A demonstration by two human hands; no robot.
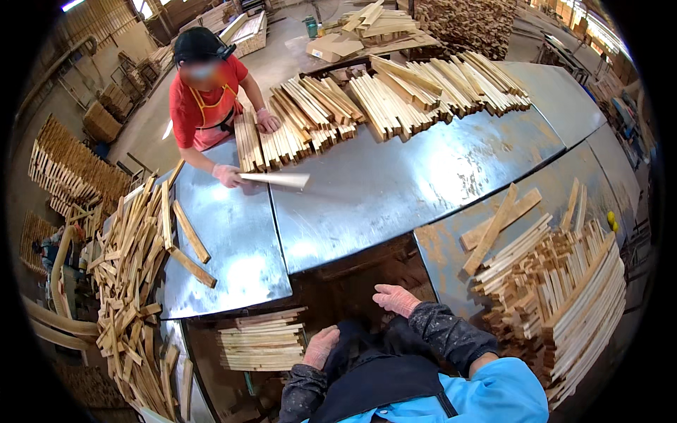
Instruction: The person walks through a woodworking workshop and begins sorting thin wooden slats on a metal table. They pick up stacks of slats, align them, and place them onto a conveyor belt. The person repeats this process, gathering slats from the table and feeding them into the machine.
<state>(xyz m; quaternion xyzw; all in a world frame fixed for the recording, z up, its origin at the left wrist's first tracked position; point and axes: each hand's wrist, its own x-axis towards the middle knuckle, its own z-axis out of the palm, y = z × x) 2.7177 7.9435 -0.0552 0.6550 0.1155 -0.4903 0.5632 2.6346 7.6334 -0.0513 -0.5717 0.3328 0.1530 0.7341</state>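
My left hand [321,347], in a pale pinkish glove, rests by my dark trousers. Its fingers are loosely stretched and nothing shows in them. Just left of it lies a low stack of pale wooden strips [261,342], below the table's edge. Over the dark gap between the metal tabletops is my right hand [396,299], gloved alike, empty, its fingers pointing left and slightly apart. Across the metal table [352,204], a co-worker in red [204,99] holds a pale, motion-blurred strip [278,180] in one gloved hand; the other hand rests on a row of wooden strips [303,116].
More strips [416,99] line the table's far edge. A large heap of strips [564,289] lies at my right, with two loose boards [497,222] beside it. Jumbled offcuts [130,261] pile up at the left. Stacked timber [465,25] stands behind.
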